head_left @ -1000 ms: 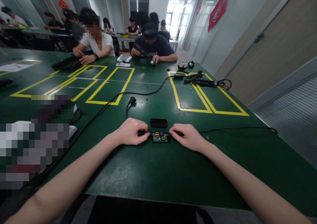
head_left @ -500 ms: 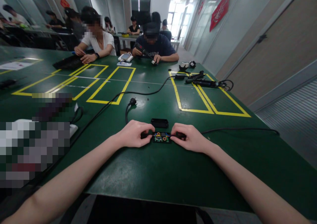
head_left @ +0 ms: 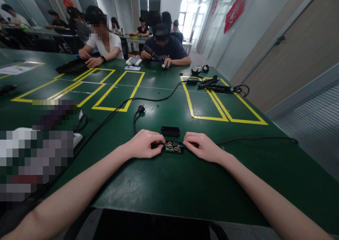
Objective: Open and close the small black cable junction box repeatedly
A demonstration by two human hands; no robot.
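A small green circuit board [head_left: 173,147] with copper-coloured coils and thin wires lies in an open black case on the table in front of me. On its left side, my left hand [head_left: 144,144] pinches the black cable end between thumb and fingers. My right hand [head_left: 202,147] has its thumb and fingers closed around the black cable end on the right side, partly hiding it. Just beyond the board rests a black case cover [head_left: 170,131], hollow side up. A black power plug [head_left: 141,109] on a short bend of cord lies past my left hand.
A black cable [head_left: 256,139] runs to the right, and another [head_left: 159,99] crosses the green table [head_left: 164,190]. Bundled black cables [head_left: 219,88] lie at the far right among yellow tape outlines. Two people sit across the table. Blurred items stand at left.
The thumb and fingers of my right hand have shifted slightly at the right cable end, and less of its black sleeve shows. My left hand stays nearly still.
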